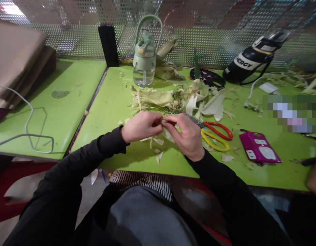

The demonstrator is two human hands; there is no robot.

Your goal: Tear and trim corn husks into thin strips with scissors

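Observation:
My left hand [145, 125] and my right hand [186, 135] meet fingertip to fingertip above the front part of the green table [94, 140]. Both pinch a small pale strip that looks like corn husk, mostly covered by the fingers. A pale husk piece [168, 132] shows below the right fingers. Just beyond my hands lies a loose heap of corn husks [158, 97]. Scissors [204, 125] with one red and one yellow handle lie to the right of my right hand, their blades partly hidden behind it. Small husk scraps [160, 156] are scattered beneath my hands.
A green water bottle [144, 65] stands behind the heap. Further right are a black disc [214, 79], a tilted black bottle [243, 65] and a purple packet [259, 147]. Brown paper bags [17, 58] and a white cable [32, 112] lie left. Another person's arm [314, 177] enters at right.

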